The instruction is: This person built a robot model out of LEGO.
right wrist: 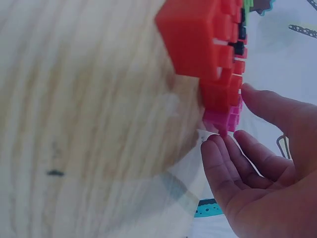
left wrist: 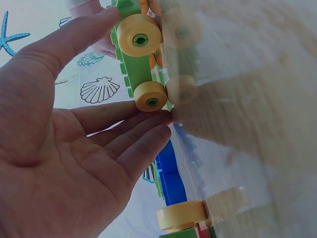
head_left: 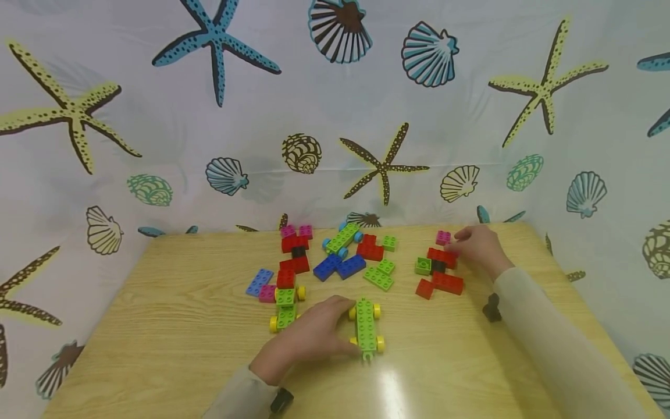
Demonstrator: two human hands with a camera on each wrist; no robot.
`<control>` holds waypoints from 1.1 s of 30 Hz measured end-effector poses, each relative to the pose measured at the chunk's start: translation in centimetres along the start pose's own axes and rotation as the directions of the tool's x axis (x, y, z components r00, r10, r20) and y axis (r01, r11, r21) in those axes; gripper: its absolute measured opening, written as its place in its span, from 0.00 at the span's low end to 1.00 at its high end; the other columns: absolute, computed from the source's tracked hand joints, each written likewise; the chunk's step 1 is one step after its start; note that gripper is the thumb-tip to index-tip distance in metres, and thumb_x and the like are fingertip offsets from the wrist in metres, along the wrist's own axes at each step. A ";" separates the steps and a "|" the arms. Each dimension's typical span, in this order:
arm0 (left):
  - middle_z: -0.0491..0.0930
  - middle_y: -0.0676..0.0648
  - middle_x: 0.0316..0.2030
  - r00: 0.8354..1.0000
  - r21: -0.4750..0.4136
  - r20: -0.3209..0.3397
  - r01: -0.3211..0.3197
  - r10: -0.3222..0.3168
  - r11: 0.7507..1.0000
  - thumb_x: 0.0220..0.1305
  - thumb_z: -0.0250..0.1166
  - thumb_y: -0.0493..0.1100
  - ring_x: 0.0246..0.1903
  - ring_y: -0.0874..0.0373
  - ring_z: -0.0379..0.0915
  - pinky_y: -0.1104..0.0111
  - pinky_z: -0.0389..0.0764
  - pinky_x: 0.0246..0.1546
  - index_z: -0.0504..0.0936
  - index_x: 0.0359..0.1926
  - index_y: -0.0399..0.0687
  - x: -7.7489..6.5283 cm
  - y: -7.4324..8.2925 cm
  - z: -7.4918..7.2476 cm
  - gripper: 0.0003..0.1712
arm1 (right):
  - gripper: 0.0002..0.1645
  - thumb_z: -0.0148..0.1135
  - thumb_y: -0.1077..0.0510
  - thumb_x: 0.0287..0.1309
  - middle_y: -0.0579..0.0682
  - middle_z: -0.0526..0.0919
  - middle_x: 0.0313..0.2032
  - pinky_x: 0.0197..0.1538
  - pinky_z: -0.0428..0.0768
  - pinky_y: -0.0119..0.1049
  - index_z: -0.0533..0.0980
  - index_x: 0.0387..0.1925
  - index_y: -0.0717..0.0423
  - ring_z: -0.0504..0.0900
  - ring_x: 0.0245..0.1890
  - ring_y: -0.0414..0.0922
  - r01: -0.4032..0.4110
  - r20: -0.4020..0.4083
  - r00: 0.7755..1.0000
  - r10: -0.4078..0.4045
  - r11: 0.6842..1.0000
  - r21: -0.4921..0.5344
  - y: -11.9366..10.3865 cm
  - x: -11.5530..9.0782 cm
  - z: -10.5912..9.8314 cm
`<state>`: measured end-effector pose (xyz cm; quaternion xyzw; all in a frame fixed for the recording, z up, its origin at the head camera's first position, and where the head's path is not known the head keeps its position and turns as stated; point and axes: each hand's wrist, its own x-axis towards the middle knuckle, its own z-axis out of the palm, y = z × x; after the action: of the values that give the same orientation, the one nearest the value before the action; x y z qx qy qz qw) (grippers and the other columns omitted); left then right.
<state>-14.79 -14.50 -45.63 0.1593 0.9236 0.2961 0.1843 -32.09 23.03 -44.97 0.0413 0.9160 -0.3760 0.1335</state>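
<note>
A green wheeled toy-car base (head_left: 365,327) with yellow wheels stands in front of me. My left hand (head_left: 319,331) spans its left side, thumb by the near end and long fingers by the far wheel. In the left wrist view those fingers are nearly straight, touching a yellow wheel (left wrist: 151,96). At the back right, my right hand (head_left: 480,250) has its thumb and fingertips around a small pink brick (right wrist: 218,119), beside a red brick (right wrist: 218,92). Another pink brick (head_left: 443,237) lies just left of those fingers. The fingers partly hide the brick they hold in the head view.
Red bricks (head_left: 448,283), a black piece (head_left: 438,266) and a green brick (head_left: 423,266) lie near the right hand. Further left are blue bricks (head_left: 351,266), a blue-wheeled green base (head_left: 342,238) and a similar brick cluster (head_left: 294,265). A patterned cloth (head_left: 314,192) hangs behind the table.
</note>
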 end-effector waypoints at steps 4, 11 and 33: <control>0.75 0.43 0.80 1.000 -0.002 0.000 0.007 -0.007 1.000 0.60 0.85 0.60 0.80 0.42 0.72 0.43 0.73 0.82 0.72 0.82 0.44 0.0 0.0 0.1 0.56 | 0.38 0.71 0.47 0.77 0.69 0.80 0.72 0.79 0.78 0.62 0.74 0.75 0.67 0.79 0.70 0.66 0.013 0.004 1.000 -0.012 1.000 -0.025 0.3 0.0 0.0; 0.75 0.44 0.80 1.000 -0.002 0.004 0.013 -0.013 1.000 0.61 0.85 0.60 0.80 0.42 0.72 0.43 0.74 0.82 0.72 0.83 0.45 0.1 -0.1 0.1 0.56 | 0.39 0.71 0.45 0.77 0.69 0.78 0.74 0.79 0.77 0.63 0.75 0.75 0.67 0.76 0.72 0.67 0.031 0.007 1.000 -0.031 0.998 -0.059 0.8 0.2 -0.1; 0.74 0.45 0.80 1.000 0.008 0.003 0.007 -0.007 1.000 0.62 0.84 0.60 0.80 0.42 0.72 0.43 0.74 0.82 0.72 0.83 0.46 0.3 -0.3 0.2 0.55 | 0.33 0.73 0.44 0.74 0.66 0.84 0.65 0.70 0.84 0.59 0.81 0.66 0.64 0.80 0.61 0.62 0.078 -0.036 0.996 -0.082 0.992 -0.102 1.9 -0.4 -1.0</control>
<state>-15.01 -14.48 -46.04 0.1574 0.9250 0.2913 0.1863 -31.57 25.09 -45.46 0.0055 0.9371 -0.3338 0.1019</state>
